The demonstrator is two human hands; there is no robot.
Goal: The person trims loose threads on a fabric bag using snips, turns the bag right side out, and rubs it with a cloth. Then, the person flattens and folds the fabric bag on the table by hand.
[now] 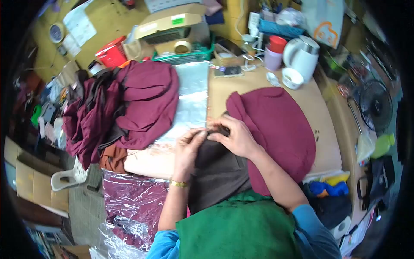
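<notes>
One dark cloth [220, 175] lies just beyond the green apron [237, 228], lower end meeting it. Left hand [189, 141] and right hand [236, 134] both pinch its far edge, fingertips close together; can't make out the detail under them. Handling well: short pinches, even tension, edge squared, no puckers. Maroon cloth [282, 134] sits by the right hand, maroon pile [146, 99] farther left, kettle [300, 58] well behind.
</notes>
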